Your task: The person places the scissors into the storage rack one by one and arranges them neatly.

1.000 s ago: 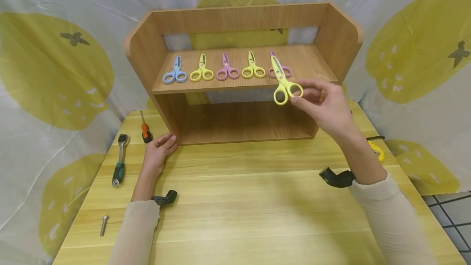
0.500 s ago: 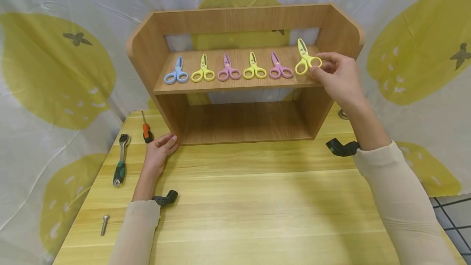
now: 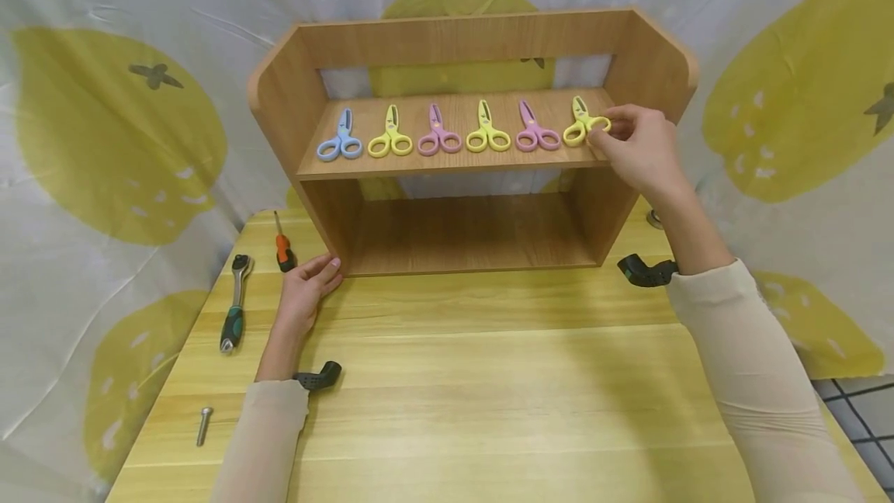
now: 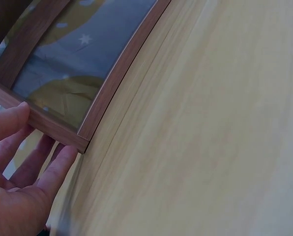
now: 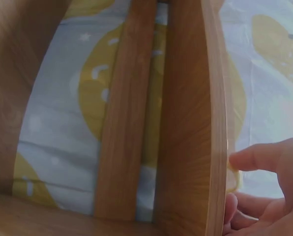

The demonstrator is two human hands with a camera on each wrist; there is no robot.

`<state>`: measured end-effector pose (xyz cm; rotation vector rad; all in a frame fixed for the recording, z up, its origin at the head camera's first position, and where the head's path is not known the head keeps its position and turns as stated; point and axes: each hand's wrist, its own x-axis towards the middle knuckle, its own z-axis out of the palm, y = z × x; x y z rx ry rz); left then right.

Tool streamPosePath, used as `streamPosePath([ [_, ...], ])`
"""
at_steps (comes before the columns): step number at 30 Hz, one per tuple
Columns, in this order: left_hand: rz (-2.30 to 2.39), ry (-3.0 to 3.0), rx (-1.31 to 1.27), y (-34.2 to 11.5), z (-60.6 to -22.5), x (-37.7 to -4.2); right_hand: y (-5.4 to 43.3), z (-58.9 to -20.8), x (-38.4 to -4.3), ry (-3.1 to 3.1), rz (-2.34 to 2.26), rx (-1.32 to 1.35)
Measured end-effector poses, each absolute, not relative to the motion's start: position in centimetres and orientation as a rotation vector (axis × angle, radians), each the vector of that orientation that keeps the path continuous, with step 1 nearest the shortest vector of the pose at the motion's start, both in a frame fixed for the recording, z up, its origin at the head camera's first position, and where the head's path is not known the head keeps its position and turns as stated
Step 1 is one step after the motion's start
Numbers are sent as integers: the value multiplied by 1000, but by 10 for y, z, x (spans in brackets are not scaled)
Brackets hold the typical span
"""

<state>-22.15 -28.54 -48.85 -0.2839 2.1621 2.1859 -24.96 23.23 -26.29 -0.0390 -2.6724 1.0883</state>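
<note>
My right hand (image 3: 646,146) pinches the right handle loop of yellow scissors (image 3: 579,124), which lie at the right end of the upper board of a wooden shelf (image 3: 447,37). In the right wrist view, thumb and fingertips meet at a bit of yellow loop (image 5: 233,182) beside the board; the blades are hidden there. Lined up to the left, points to the back, are purple scissors (image 3: 535,130), yellow scissors (image 3: 486,130), more purple and yellow pairs, and blue scissors (image 3: 341,138). My left hand (image 3: 305,293) grips the shelf's lower left front corner, thumb on the panel edge (image 4: 43,123).
Left of the shelf lie an orange-and-black screwdriver (image 3: 282,247), a ratchet wrench (image 3: 236,305) with a green grip, and a bolt (image 3: 204,426). A small round metal thing (image 3: 654,218) sits to its right, near my right forearm. A patterned curtain (image 3: 105,200) hangs behind.
My right hand has carried the yellow scissors from in front of the shelf up, right and then down onto the upper board, to the right of the row. The left hand stays at the corner.
</note>
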Motion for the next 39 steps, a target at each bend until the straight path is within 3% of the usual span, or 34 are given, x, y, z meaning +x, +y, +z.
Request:
streamPosePath([
  [16,2206,2169,-265,-286,-491,-224,235,-263,-249,-2744,951,43],
  [23,1831,2557,-239,-286,-482,-213,237,-281,-226,-2527,1154,97],
  [28,1291,3078,-63,-282,-472,-201,239,-298,-205,-2342,1223,140],
  [39,920,3255,380,-247,-427,-186,227,-352,-176,-2611,1029,390],
])
